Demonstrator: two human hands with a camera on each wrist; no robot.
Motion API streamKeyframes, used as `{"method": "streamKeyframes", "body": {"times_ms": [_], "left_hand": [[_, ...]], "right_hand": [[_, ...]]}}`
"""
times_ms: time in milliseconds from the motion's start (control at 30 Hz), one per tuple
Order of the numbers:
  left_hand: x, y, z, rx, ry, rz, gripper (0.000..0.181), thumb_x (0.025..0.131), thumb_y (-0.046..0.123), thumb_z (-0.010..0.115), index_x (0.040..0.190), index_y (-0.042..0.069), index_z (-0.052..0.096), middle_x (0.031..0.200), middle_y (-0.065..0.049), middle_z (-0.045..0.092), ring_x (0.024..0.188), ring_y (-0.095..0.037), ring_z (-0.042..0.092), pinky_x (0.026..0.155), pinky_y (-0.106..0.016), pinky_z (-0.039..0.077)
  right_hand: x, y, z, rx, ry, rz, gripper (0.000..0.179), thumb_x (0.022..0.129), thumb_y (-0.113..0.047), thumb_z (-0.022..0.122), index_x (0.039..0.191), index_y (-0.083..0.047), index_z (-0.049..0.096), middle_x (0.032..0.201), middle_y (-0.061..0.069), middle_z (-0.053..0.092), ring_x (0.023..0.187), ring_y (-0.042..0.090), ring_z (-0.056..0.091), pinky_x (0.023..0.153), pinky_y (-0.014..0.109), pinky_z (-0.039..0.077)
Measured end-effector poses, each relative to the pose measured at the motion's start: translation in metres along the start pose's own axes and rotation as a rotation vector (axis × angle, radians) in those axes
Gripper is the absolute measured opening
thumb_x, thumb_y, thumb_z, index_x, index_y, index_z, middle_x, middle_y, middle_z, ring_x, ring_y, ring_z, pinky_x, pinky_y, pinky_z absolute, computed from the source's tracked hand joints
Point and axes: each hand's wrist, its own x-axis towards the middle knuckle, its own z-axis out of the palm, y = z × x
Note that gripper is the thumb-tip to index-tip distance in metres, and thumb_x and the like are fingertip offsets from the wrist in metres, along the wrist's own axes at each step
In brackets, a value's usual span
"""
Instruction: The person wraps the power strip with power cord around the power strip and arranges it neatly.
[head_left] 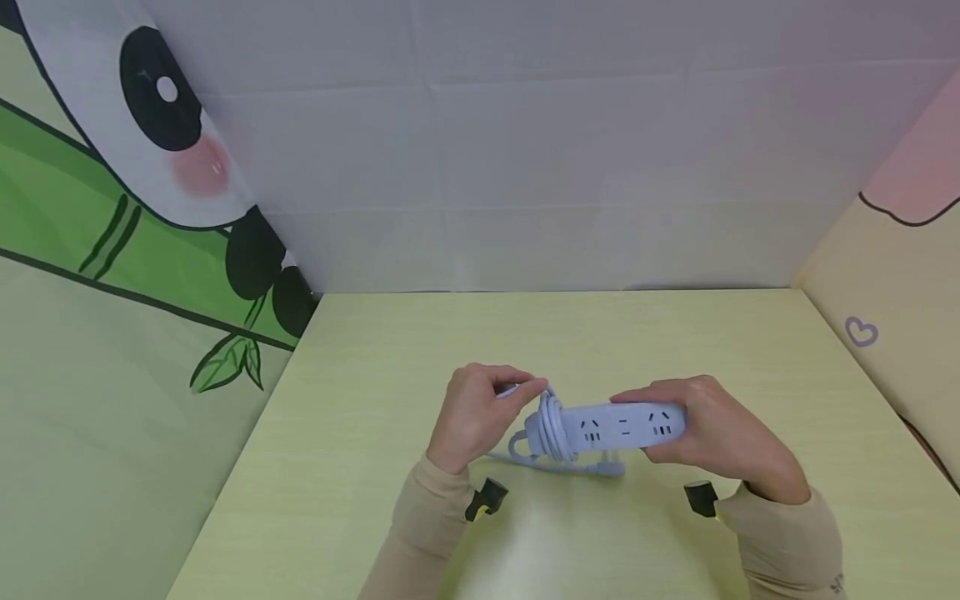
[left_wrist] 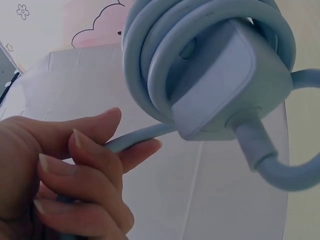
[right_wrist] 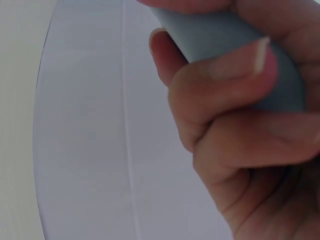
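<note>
A white power strip point(head_left: 622, 425) is held up over the table, its sockets toward the head camera. My right hand point(head_left: 708, 425) grips its right end, thumb and fingers on opposite long edges. Several loops of its white cord point(left_wrist: 150, 60) wrap round the left end, where the cord leaves the strip in a bend. My left hand point(head_left: 480, 412) pinches a stretch of cord just left of the loops, between thumb and fingers. The cord's loose end runs below the strip to a plug point(head_left: 611, 468), its prongs pointing up in the head view.
A pale wood-look table point(head_left: 390, 350) lies under the hands. Behind it stands a plain light wall sheet point(head_left: 540, 167). Printed panels border it: a green cartoon panel point(head_left: 150, 275) at left, a cream one point(head_left: 892, 292) at right. A small dark camera sits at each wrist.
</note>
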Motion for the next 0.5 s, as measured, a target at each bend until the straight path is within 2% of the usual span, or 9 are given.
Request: {"method": "streamKeyframes", "body": {"times_ms": [167, 500], "left_hand": [[-0.0013, 0.0012, 0.0005, -0.013, -0.01, 0.01, 0.019, 0.093, 0.029, 0.074, 0.101, 0.013, 0.082, 0.083, 0.0, 0.076, 0.064, -0.01, 0.064, 0.063, -0.027, 0.052], [-0.0028, 0.0041, 0.002, -0.027, -0.024, 0.028, 0.02, 0.095, 0.026, 0.072, 0.105, 0.011, 0.081, 0.083, -0.002, 0.077, 0.064, -0.006, 0.068, 0.062, -0.024, 0.051]], "right_hand": [[0.0, -0.001, -0.0004, -0.002, -0.005, 0.027, 0.058, 0.069, 0.005, 0.082, 0.12, -0.02, 0.074, 0.112, -0.002, 0.075, 0.086, 0.005, 0.067, 0.071, 0.024, 0.056], [0.0011, -0.0012, -0.0017, -0.031, 0.015, 0.057, 0.057, 0.068, 0.004, 0.083, 0.12, -0.017, 0.074, 0.112, 0.003, 0.076, 0.087, 0.009, 0.069, 0.071, 0.024, 0.056]]}}
